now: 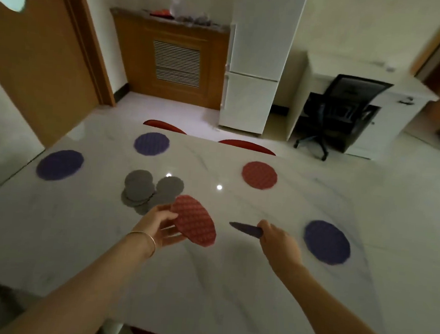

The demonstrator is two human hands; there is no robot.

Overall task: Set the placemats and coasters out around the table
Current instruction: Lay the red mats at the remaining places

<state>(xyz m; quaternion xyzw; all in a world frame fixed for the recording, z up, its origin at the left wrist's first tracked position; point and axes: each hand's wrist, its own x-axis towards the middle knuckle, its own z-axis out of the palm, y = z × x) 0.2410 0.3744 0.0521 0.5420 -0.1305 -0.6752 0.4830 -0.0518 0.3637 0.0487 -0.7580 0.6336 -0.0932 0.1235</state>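
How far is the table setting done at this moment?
Done: four round woven placemats lie flat, three purple and one red. In hand: the left hand holds a red round placemat; the right hand holds a purple one. Left: the grey round coasters, piled mid-table.

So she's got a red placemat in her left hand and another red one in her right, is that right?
Not quite. The head view shows the left hand holding a red placemat, but the mat in the right hand is a purple placemat, seen almost edge-on.
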